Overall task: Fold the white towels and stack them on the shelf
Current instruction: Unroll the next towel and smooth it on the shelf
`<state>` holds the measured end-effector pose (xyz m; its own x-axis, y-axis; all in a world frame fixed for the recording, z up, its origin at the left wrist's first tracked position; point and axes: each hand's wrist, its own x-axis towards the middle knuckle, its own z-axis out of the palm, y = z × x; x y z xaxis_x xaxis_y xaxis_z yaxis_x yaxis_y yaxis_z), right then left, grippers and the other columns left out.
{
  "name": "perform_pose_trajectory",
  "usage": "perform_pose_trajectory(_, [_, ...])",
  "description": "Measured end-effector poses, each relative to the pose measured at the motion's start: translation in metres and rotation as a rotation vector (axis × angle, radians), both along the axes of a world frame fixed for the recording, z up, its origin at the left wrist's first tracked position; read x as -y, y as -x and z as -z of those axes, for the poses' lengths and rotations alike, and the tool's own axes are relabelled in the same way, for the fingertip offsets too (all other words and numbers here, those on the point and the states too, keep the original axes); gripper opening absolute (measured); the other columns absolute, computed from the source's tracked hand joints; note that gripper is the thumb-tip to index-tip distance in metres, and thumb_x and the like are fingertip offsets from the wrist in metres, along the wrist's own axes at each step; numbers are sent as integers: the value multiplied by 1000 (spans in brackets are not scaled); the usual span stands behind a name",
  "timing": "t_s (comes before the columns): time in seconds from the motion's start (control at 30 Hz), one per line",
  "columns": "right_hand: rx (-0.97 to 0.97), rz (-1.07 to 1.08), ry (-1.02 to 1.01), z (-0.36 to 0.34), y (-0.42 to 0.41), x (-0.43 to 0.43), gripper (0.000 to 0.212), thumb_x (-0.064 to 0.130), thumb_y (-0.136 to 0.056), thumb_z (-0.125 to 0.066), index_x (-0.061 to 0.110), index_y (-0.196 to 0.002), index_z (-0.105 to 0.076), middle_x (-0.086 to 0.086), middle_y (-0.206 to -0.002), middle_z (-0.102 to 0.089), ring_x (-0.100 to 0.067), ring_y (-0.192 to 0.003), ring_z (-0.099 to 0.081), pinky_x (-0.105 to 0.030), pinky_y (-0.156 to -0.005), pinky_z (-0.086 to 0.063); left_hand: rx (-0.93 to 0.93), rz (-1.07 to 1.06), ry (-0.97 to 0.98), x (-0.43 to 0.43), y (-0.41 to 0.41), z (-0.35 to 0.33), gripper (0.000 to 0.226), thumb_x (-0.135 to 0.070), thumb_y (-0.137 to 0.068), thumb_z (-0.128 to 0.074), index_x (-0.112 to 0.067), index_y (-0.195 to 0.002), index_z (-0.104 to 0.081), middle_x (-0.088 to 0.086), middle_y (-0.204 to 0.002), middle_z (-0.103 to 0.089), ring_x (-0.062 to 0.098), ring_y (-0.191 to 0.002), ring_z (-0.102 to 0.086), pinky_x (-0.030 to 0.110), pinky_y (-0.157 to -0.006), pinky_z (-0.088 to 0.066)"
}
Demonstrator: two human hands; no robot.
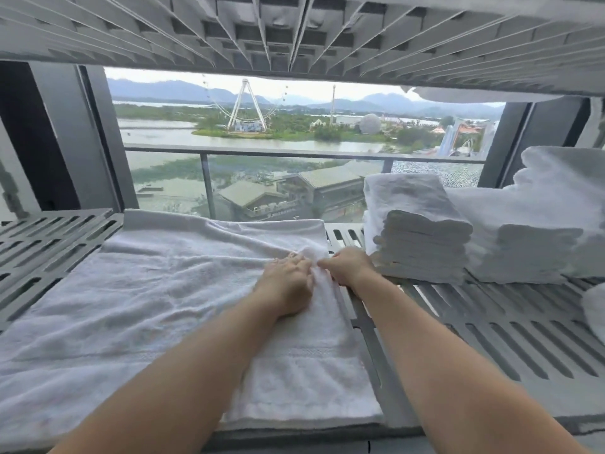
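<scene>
No legible text, number, brand or label anywhere on the spread towel [157, 290], the folded stack [422, 237] or the shelf [510, 329].

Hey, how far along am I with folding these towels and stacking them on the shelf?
Done: a stack of folded towels sits on the shelf, with a second pile beside it. In hand: left hand and right hand pinch the right edge of the spread towel. Left: folding and stacking that one.
</scene>
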<state>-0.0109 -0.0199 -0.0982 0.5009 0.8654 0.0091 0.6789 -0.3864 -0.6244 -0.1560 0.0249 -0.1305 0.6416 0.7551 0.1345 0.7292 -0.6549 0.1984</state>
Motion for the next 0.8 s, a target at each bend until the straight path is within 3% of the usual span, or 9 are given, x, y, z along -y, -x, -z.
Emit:
perform_pose_trajectory(0.07, [-129, -3, -21, -1, 0, -6, 29, 31, -71, -75, 13, -59, -57, -2, -57, -56, -20, -55, -54, -23, -49, -39, -10, -5, 4, 1, -1, 0, 56, -35, -104, -24, -19, -157, -26, 3, -166, -18, 17, -154, -11, 41, -125, -8])
perform_pose_trajectory(0.23, [-238, -45, -76, -3, -7, -10, 17, 28, -54, -59, 16, -49, -48, 6, -38, -42, -18, -45, -44, -16, -41, -31, 52, -18, -1, -3, 0, 5, 55, -37, -105, -24, -21, -157, -29, 1, -165, -21, 13, -153, -13, 36, -125, -8])
perform_pose_trajectory(0.33, [-229, -90, -79, -2, -11, -13, 8, 15, -67, -69, 14, -72, -64, -2, -63, -58, -22, -65, -56, -30, -58, -49, 48, -20, -3, -4, 1, 7, 54, -38, -105, -25, -21, -156, -31, 1, -165, -22, 12, -153, -13, 36, -125, -9])
perform_pose_trajectory(0.43, [-65, -45, -128, 4, -18, -11, 30, 12, -78, -66, 14, -107, -58, -4, -100, -64, -25, -95, -62, -37, -84, -55, 32, -24, -6, -4, 1, 8, 54, -38, -105, -26, -21, -156, -30, 1, -166, -21, 13, -153, -12, 37, -125, -9])
perform_pose_trajectory(0.5, [92, -10, -178, 8, -20, -6, 28, 9, -83, -56, 16, -110, -53, -5, -104, -63, -28, -96, -61, -37, -80, -53, 6, -26, -14, -5, 1, 8, 57, -41, -103, -26, -22, -157, -28, 1, -166, -19, 13, -153, -10, 39, -125, -8])
perform_pose_trajectory(0.6, [253, -36, -296, 12, -20, -7, 23, 10, -86, -54, 19, -105, -62, -5, -106, -61, -27, -96, -60, -32, -71, -45, -31, 5, -33, -3, 1, 6, 62, -51, -99, -29, -25, -155, -32, 1, -165, -22, 15, -153, -12, 41, -124, -12])
perform_pose_trajectory(0.7, [376, -233, -375, 13, -12, -14, 26, 11, -89, -53, 18, -106, -71, -7, -111, -64, -26, -109, -56, -34, -86, -48, 94, 14, -70, 0, 2, 4, 45, -39, -99, -40, -26, -139, -55, -1, -151, -48, 17, -144, -37, 37, -116, -32])
perform_pose_trajectory(0.8, [494, -359, -232, 20, -5, -21, 31, 12, -90, -50, 14, -114, -69, -8, -116, -65, -30, -115, -56, -38, -97, -45, 268, -43, -116, -3, 9, -4, 29, -25, -91, -51, -27, -108, -74, -5, -119, -70, 18, -116, -60, 35, -97, -49])
